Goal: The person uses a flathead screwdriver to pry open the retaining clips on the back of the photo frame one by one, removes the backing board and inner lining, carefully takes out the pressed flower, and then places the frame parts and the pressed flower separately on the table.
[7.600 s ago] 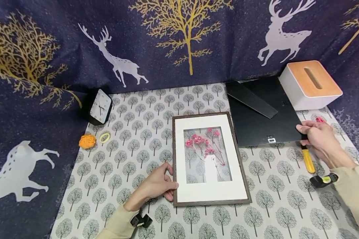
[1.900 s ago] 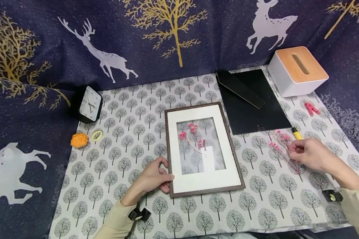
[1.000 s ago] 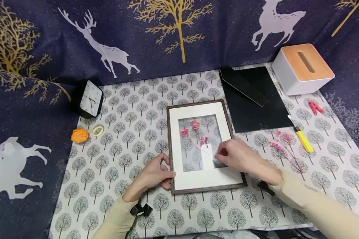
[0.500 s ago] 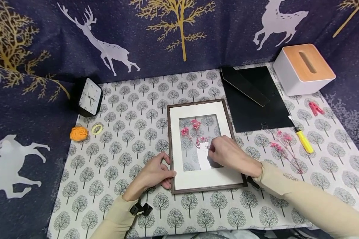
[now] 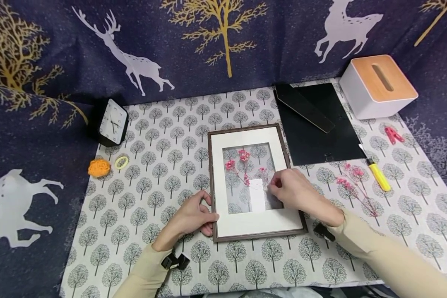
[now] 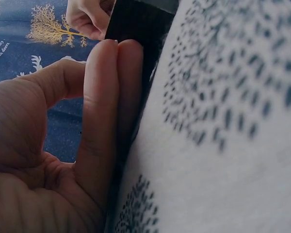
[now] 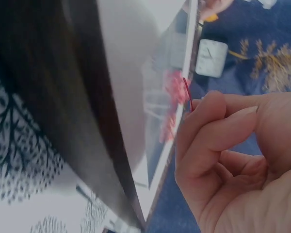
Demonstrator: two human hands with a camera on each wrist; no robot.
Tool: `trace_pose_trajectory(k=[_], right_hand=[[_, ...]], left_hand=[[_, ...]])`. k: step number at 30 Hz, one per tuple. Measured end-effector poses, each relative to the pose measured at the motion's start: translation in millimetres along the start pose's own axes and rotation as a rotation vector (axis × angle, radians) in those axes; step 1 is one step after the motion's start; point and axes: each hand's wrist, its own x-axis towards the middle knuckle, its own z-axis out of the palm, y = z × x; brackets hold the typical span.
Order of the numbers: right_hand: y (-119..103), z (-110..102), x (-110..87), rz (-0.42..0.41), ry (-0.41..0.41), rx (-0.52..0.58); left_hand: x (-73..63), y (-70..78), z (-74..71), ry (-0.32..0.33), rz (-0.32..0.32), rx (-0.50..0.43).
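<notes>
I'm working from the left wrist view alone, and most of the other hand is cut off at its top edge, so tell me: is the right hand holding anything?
Observer: Yes. The right wrist view shows the right hand pinching a thin red stem.
Operator: Thanks. Are there any pink flowers lying outside the picture frame?
Observer: Yes. In the head view, a pink flower sprig lies on the tree-print cloth, to the right of the picture frame and apart from it.
</notes>
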Motion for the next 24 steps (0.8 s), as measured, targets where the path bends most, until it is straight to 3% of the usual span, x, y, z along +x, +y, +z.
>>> trace_pose_trajectory(k=[7, 15, 24], right_hand=[[21.2, -16.9, -23.0, -0.008, 0.08, -0.023], [71.9, -39.8, -45.7, 0.079, 0.105, -0.08], [118.9, -56.9, -59.6, 0.187, 0.043, -0.103]], left_hand=[[1.8, -2.1, 0.1, 0.0, 0.004, -0.004], [3.4, -4.1, -0.2, -0.007, 0.009, -0.01], [2.2, -4.3, 0.2, 0.002, 0.019, 0.001]])
